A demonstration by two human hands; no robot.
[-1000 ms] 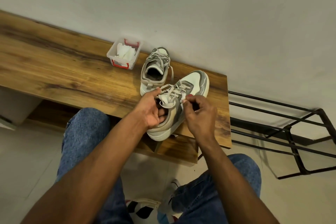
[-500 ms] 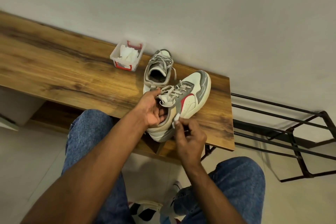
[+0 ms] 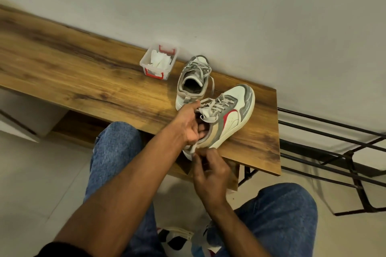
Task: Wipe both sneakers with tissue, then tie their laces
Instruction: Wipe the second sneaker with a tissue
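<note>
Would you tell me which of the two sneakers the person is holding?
The nearer sneaker, tilted at the bench's front edge; the left hand grips its collar. The other sneaker stands untouched beside the tissue box.

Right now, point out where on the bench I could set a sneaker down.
Bare wood runs along the bench left of the tissue box, out to the frame's edge. A narrow strip lies right of the near sneaker, before the bench end. Crowded: the far sneaker, near sneaker and both hands bunch together.

Only one view on my end: head cam, wide-angle, looking steeply down and forward over my knees at the wooden bench against the wall, pretty close up.
</note>
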